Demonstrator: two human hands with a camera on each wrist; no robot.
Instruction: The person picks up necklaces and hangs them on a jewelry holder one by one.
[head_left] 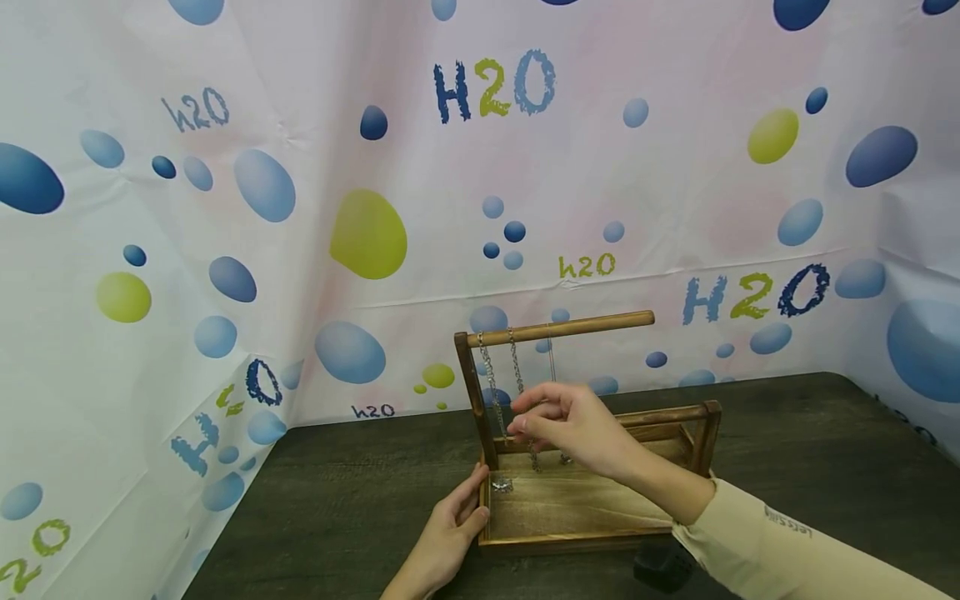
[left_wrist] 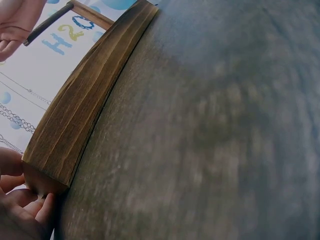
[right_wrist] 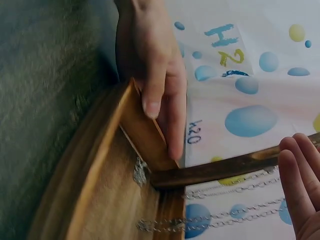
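A wooden jewelry stand [head_left: 592,510], with a shallow tray base and a raised bar [head_left: 592,323], stands on the dark table. Silver chains [head_left: 517,367] hang from the bar's left half, and a thin chain [head_left: 551,354] hangs farther right. Inside the tray's left end lies a small silver jewelry piece [head_left: 502,484]. My left hand [head_left: 444,533] rests its fingers and thumb against the tray's left end wall [right_wrist: 145,132]. Close in front of the chains, my right hand [head_left: 581,429] is raised with fingers slightly bent; nothing shows in it. It covers part of the chains.
At the stand's right end is a lower wooden rail [head_left: 663,415]. A black object [head_left: 663,565] sits by the tray's front right, partly under the right sleeve [head_left: 780,533]. A patterned sheet [head_left: 675,183] hangs behind the dark table [head_left: 352,492].
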